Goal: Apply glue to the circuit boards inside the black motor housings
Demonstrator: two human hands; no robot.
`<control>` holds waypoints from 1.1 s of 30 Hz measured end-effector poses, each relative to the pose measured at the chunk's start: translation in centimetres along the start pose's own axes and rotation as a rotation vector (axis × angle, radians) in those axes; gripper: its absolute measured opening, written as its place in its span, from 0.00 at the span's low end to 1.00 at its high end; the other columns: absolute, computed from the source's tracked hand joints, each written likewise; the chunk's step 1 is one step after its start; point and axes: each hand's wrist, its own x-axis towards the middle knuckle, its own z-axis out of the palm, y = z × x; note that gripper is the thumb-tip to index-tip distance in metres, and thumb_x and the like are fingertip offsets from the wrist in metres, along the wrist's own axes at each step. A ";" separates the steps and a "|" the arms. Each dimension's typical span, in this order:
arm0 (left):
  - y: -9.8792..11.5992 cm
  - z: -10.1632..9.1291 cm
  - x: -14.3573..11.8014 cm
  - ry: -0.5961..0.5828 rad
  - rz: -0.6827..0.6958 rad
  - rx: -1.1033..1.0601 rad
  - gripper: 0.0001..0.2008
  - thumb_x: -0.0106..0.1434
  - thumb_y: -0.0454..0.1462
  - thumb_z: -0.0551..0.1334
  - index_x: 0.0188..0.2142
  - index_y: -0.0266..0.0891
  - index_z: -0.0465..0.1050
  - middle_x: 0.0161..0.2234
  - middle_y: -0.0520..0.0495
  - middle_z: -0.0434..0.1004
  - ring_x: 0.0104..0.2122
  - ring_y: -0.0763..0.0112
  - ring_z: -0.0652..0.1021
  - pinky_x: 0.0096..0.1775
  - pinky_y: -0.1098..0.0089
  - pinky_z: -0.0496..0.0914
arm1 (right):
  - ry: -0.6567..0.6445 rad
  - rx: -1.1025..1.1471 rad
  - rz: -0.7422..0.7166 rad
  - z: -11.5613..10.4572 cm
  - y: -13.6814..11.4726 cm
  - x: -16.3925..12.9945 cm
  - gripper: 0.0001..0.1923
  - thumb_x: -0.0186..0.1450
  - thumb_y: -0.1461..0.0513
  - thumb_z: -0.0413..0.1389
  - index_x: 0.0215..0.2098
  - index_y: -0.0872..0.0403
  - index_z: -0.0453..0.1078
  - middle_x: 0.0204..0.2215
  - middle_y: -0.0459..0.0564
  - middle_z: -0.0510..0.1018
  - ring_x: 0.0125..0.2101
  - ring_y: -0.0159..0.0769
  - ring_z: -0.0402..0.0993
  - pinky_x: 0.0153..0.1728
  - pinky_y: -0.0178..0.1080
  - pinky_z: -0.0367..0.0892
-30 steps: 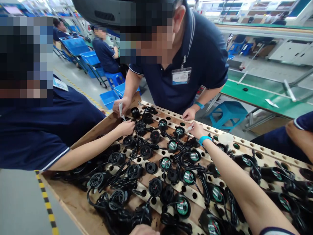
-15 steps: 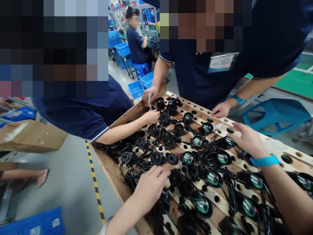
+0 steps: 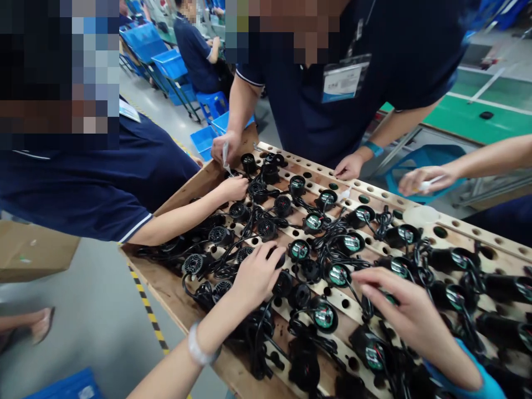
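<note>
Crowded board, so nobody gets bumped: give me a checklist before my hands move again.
1. Left hand resting on a black fan part: ok.
2. Right hand open over the cables, holding nothing: ok.
3. Grip of the left hand closed: cannot tell.
4. Co-worker's hand apart from mine: ok.
5. Cables untangled: not ok.
6. Wooden board edge beside the floor stripe, lying flat: ok.

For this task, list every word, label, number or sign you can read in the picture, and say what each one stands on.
None can be read.
Badge on the shirt of the person opposite: print too small.
Green-and-white labels on the black round parts in the wooden board: blurred.
White tag on the sleeve at the left: illegible.
</note>
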 end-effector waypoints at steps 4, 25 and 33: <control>5.5 -0.3 -4.0 0.148 0.086 -0.512 0.26 0.58 0.35 0.64 0.54 0.40 0.59 0.50 0.42 0.71 0.50 0.65 0.73 0.52 0.66 0.70 | -0.246 0.211 0.045 3.3 -2.5 -3.8 0.24 0.64 0.57 0.54 0.59 0.43 0.64 0.51 0.51 0.76 0.44 0.41 0.77 0.44 0.42 0.75; 7.5 4.3 -4.2 -0.331 -0.101 -0.075 0.05 0.66 0.35 0.56 0.40 0.41 0.70 0.34 0.50 0.76 0.32 0.70 0.78 0.33 0.73 0.70 | -0.058 0.048 0.266 4.5 1.1 -11.5 0.24 0.61 0.59 0.56 0.56 0.45 0.59 0.48 0.53 0.68 0.41 0.40 0.71 0.32 0.37 0.74; 9.0 5.6 -6.8 -0.067 -0.105 -0.344 0.08 0.64 0.34 0.58 0.44 0.38 0.72 0.37 0.48 0.78 0.34 0.71 0.78 0.37 0.72 0.73 | -0.153 -0.008 0.131 4.1 2.4 -9.7 0.25 0.63 0.62 0.53 0.58 0.46 0.56 0.54 0.54 0.65 0.48 0.42 0.70 0.42 0.41 0.73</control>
